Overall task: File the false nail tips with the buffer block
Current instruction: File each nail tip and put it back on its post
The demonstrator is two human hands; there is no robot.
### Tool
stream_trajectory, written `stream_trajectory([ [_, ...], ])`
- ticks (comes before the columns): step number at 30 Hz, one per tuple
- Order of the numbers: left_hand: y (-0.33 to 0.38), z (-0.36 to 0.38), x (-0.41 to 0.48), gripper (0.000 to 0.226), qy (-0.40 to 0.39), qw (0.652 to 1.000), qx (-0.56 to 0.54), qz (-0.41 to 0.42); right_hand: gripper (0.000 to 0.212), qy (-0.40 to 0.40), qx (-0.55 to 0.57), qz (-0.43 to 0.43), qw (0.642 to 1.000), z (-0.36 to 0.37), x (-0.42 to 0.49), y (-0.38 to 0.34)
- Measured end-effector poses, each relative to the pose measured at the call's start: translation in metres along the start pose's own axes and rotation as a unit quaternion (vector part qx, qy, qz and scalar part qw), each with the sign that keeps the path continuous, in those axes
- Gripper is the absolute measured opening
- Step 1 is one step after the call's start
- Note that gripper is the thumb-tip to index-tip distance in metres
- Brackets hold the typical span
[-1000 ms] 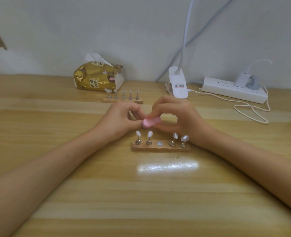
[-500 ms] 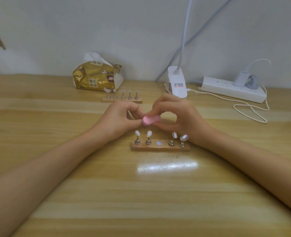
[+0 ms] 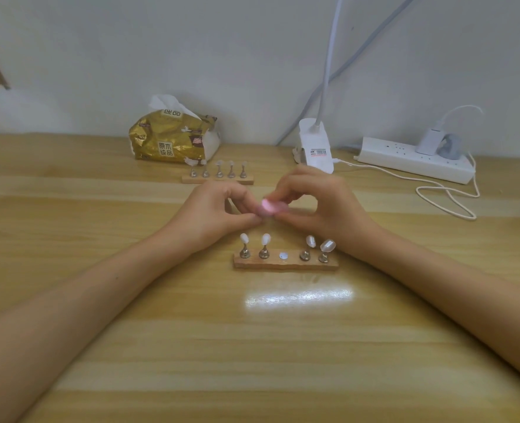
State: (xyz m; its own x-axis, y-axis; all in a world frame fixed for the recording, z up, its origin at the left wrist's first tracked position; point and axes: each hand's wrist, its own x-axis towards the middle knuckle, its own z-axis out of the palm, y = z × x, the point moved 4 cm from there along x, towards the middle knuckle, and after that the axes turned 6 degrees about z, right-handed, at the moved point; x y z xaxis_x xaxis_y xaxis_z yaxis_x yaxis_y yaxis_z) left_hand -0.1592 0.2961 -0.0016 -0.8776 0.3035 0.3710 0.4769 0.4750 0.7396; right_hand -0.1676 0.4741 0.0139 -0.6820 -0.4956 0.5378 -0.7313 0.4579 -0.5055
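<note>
The right hand [image 3: 323, 206] pinches the pink buffer [image 3: 269, 208] above the bench [image 3: 252, 346], just behind the near stand [image 3: 284, 264] bearing four tips [image 3: 265, 239]. The left hand [image 3: 213, 210] curls against the buffer's end; its grasp I cannot tell.

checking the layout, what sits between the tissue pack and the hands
A wooden nail-tip stand with five metal holders, seen in the head view.

- The left hand [image 3: 213, 212] and left forearm [image 3: 100, 294] are seen bare, unsleeved to the lower left edge of the frame.
- The right hand [image 3: 323, 206] and right forearm [image 3: 435, 288] are likewise uncovered to the lower right edge.
</note>
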Motion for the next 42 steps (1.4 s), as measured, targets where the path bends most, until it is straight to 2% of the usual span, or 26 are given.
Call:
stream_trajectory([
  [2, 0.000, 0.000, 0.000, 0.020, -0.006, 1.000, 0.005, -0.002, 0.011, 0.028, 0.016, 0.057, 0.998, -0.006, 0.001, 0.009],
  [6, 0.002, 0.000, -0.001, 0.018, -0.006, 1.000, -0.002, 0.005, 0.009, -0.007, 0.006, -0.021, 1.000, 0.000, -0.002, -0.003],
  [10, 0.000, -0.001, -0.002, 0.014, -0.006, 1.000, 0.014, -0.005, 0.010, 0.039, 0.022, 0.076, 0.996, -0.008, 0.001, 0.010],
  [14, 0.001, -0.003, -0.003, 0.015, 0.009, 1.000, 0.001, -0.007, 0.008, 0.042, 0.026, 0.059, 0.997, -0.008, -0.002, 0.003],
  [19, 0.003, -0.004, -0.004, 0.016, 0.010, 1.000, 0.001, -0.010, 0.010, 0.015, 0.054, 0.092, 0.994, -0.008, -0.002, 0.008],
  [26, 0.003, -0.005, -0.003, 0.015, 0.016, 1.000, 0.009, -0.010, 0.008, 0.033, 0.047, 0.061, 0.996, -0.007, -0.001, 0.007],
  [32, 0.002, -0.003, -0.003, 0.016, 0.010, 0.999, -0.011, -0.031, 0.015, -0.006, -0.003, -0.057, 0.998, 0.001, -0.003, -0.004],
  [36, 0.002, -0.002, -0.003, 0.015, 0.005, 0.999, -0.011, -0.047, 0.007, 0.025, 0.007, 0.012, 1.000, -0.005, 0.000, 0.006],
  [40, 0.003, -0.001, -0.003, 0.012, 0.007, 0.999, -0.013, -0.046, 0.010, -0.004, -0.009, -0.052, 0.999, 0.001, -0.002, -0.002],
  [42, 0.003, -0.002, -0.003, 0.014, 0.008, 0.999, -0.009, -0.047, 0.006, 0.010, 0.002, -0.006, 1.000, -0.001, 0.000, 0.003],
])
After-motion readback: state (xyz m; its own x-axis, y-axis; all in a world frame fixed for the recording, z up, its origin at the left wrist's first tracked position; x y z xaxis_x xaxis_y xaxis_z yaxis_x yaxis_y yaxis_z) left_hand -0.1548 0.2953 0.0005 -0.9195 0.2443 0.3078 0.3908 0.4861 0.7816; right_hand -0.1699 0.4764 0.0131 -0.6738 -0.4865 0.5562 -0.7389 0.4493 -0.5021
